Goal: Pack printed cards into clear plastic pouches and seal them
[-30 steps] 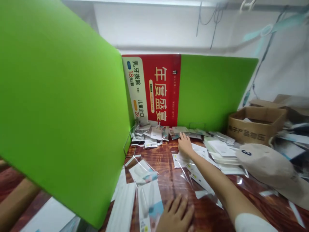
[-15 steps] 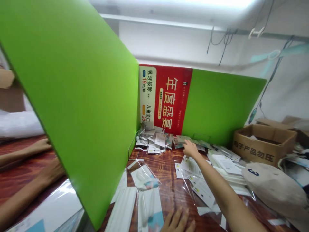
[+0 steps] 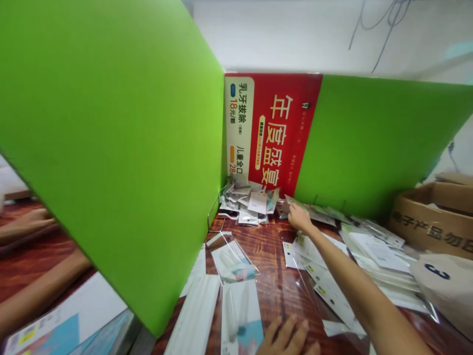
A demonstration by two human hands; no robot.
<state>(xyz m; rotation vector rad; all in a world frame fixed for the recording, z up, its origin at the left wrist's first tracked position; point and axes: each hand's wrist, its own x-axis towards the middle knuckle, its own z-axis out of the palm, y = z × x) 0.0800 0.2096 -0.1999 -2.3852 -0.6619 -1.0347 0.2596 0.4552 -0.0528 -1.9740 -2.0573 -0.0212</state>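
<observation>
My right hand point(image 3: 300, 217) reaches far across the wooden table point(image 3: 266, 246) to the small packets point(image 3: 251, 201) heaped against the green back panel. Its fingers curl onto a flat packet point(image 3: 312, 212) there; whether they grip it I cannot make out. At the bottom edge my left hand point(image 3: 286, 337) lies flat with fingers spread on the wood, next to a clear sleeve with a white and blue card point(image 3: 242, 315). More clear sleeves point(image 3: 232, 259) and printed cards point(image 3: 325, 288) lie between the two hands.
A tall green divider point(image 3: 111, 148) walls off the left; behind it another person's forearms point(image 3: 33, 256) rest on the table. A red poster point(image 3: 277, 133) hangs on the back panel point(image 3: 377, 148). A cardboard box point(image 3: 432, 217) and a beige cap point(image 3: 447, 286) sit right.
The view has swung right and closer. My right hand has crept a little further toward the packets at the back panel. My left hand has stayed flat on the table.
</observation>
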